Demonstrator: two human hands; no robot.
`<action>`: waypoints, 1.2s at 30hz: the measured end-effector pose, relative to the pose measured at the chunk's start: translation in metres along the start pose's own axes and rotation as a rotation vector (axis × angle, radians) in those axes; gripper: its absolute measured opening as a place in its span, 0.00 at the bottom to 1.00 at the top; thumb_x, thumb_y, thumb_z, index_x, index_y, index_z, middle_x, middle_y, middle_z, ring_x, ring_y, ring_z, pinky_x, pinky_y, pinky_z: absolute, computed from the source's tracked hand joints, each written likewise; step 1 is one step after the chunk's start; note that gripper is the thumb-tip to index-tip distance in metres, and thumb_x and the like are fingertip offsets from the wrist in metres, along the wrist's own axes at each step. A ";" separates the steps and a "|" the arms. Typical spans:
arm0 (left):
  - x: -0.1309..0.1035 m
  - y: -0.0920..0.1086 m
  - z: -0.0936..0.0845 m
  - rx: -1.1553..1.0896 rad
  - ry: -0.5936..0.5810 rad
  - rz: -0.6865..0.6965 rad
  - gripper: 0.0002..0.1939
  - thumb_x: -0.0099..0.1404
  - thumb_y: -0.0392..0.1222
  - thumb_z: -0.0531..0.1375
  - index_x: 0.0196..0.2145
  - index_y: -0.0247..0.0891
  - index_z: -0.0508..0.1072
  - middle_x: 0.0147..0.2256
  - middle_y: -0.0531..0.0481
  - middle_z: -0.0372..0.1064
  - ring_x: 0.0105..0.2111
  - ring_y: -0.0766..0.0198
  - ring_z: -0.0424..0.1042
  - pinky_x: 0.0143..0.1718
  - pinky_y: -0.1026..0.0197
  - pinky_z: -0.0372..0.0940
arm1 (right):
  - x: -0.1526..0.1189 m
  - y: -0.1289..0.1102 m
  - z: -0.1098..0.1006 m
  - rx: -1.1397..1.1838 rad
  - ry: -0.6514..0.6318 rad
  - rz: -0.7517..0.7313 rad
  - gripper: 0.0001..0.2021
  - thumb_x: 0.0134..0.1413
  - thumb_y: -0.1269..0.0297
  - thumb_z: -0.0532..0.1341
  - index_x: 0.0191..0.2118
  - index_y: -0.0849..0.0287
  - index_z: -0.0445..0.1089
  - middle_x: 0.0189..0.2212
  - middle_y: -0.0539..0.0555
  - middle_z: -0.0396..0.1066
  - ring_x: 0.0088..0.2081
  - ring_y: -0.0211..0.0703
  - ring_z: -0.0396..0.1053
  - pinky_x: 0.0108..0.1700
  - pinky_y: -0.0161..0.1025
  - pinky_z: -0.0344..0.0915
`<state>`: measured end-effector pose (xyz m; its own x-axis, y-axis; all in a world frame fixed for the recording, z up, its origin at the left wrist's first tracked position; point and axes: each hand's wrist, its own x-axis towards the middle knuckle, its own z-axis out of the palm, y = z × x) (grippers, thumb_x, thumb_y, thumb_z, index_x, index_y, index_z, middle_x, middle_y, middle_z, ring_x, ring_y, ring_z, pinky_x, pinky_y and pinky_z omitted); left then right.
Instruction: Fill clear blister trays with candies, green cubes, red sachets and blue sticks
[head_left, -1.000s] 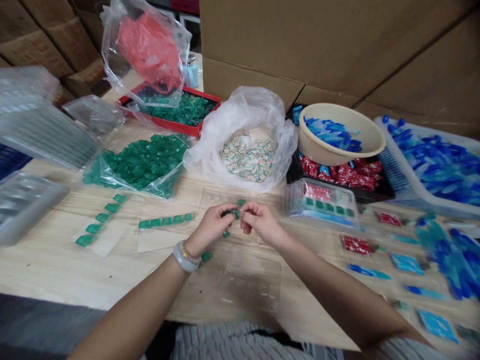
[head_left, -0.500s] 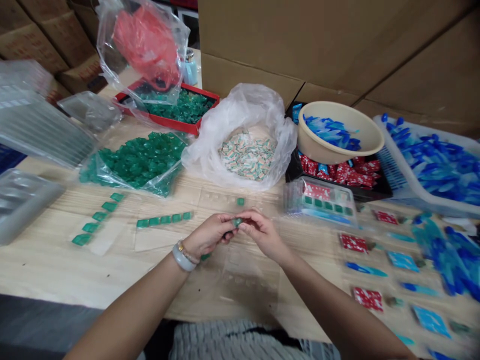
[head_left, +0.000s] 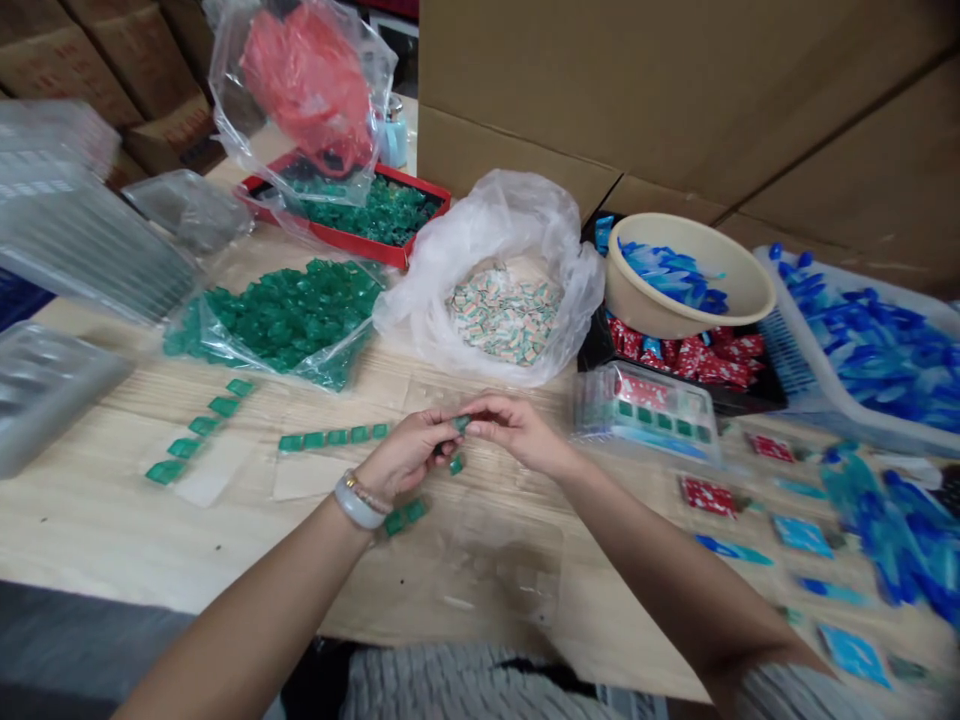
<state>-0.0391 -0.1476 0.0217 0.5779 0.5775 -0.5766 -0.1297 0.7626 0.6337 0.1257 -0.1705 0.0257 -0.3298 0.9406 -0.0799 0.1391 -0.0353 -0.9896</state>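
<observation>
Hands [head_left: 405,450] at green piece [head_left: 462,423], long axis unclear

Left hand [head_left: 405,450] farther forward, more green pieces [head_left: 394,522] uncovered

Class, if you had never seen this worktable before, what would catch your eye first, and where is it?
Probably the bright green heap left of centre, with crumpled red plastic behind it. At the far right, vivid blue pieces lie piled in a pale basket. In the middle, the left hand and right hand meet around a small green piece.
</observation>
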 end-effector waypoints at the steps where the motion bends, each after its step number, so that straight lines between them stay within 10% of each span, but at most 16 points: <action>1: 0.000 0.001 -0.001 -0.017 -0.024 -0.014 0.06 0.49 0.34 0.62 0.25 0.32 0.67 0.19 0.55 0.60 0.18 0.76 0.58 0.16 0.72 0.49 | -0.001 0.002 -0.003 0.012 0.028 0.013 0.10 0.48 0.60 0.59 0.36 0.58 0.69 0.32 0.51 0.69 0.34 0.37 0.67 0.40 0.37 0.63; 6: -0.008 0.007 -0.006 -0.095 0.048 0.021 0.10 0.51 0.30 0.59 0.33 0.32 0.70 0.30 0.49 0.68 0.26 0.72 0.66 0.27 0.69 0.61 | 0.006 0.014 -0.024 -0.457 0.298 -0.025 0.09 0.49 0.63 0.58 0.34 0.60 0.70 0.28 0.52 0.67 0.31 0.38 0.64 0.34 0.36 0.60; 11: -0.010 0.008 -0.004 -0.053 0.145 0.058 0.12 0.50 0.26 0.57 0.34 0.31 0.71 0.28 0.48 0.70 0.28 0.68 0.68 0.30 0.67 0.62 | 0.026 0.012 -0.013 -1.152 0.061 0.038 0.07 0.51 0.66 0.57 0.33 0.60 0.71 0.32 0.56 0.68 0.39 0.45 0.62 0.40 0.40 0.56; 16: -0.007 0.003 -0.010 -0.063 0.179 0.085 0.14 0.49 0.27 0.58 0.35 0.32 0.72 0.29 0.48 0.71 0.28 0.69 0.68 0.31 0.67 0.62 | 0.031 0.011 -0.003 -1.357 -0.008 0.057 0.07 0.51 0.65 0.57 0.33 0.60 0.71 0.33 0.57 0.68 0.42 0.48 0.60 0.42 0.44 0.53; 28: -0.009 0.000 0.001 0.025 0.137 0.176 0.10 0.45 0.38 0.64 0.26 0.31 0.72 0.21 0.52 0.66 0.21 0.73 0.63 0.25 0.69 0.59 | -0.006 0.011 0.021 -0.151 0.130 -0.093 0.10 0.50 0.64 0.57 0.40 0.57 0.65 0.28 0.50 0.65 0.32 0.36 0.64 0.35 0.36 0.62; 36: -0.002 -0.010 0.007 0.148 0.139 0.195 0.12 0.48 0.44 0.61 0.19 0.32 0.65 0.15 0.56 0.59 0.15 0.75 0.56 0.17 0.70 0.50 | -0.013 0.022 0.026 0.138 0.256 0.020 0.10 0.45 0.60 0.61 0.36 0.56 0.68 0.29 0.49 0.65 0.32 0.36 0.64 0.36 0.36 0.62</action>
<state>-0.0329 -0.1585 0.0200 0.4364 0.7513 -0.4951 -0.1026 0.5882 0.8022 0.1085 -0.1924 0.0019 -0.0798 0.9932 -0.0847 0.0088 -0.0843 -0.9964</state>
